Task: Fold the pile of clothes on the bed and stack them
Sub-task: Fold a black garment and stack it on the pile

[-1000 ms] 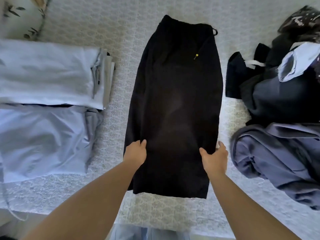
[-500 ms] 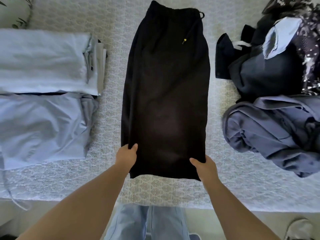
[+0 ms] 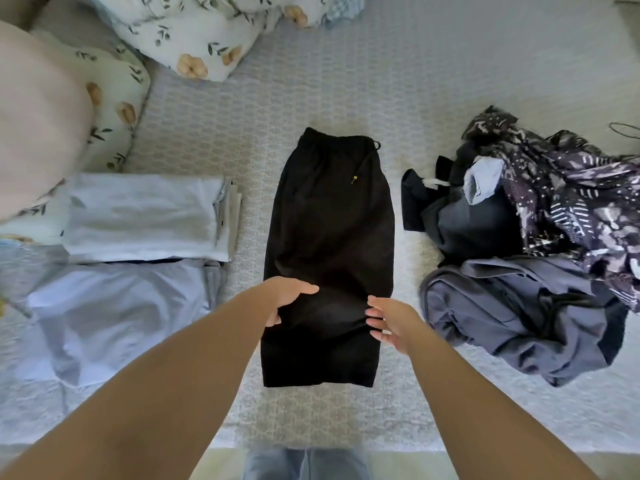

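Black trousers lie flat and lengthwise in the middle of the bed, waistband at the far end. The left hand has its grip on the left edge, thumb over the top and fingers tucked under the cloth. The right hand sits at the right edge, fingers spread and straight, touching the fabric, holding nothing. Folded pale clothes lie stacked to the left, the unfolded pile to the right.

Trousers mid-bed; folded stack left, unfolded pile right, pillows behind.
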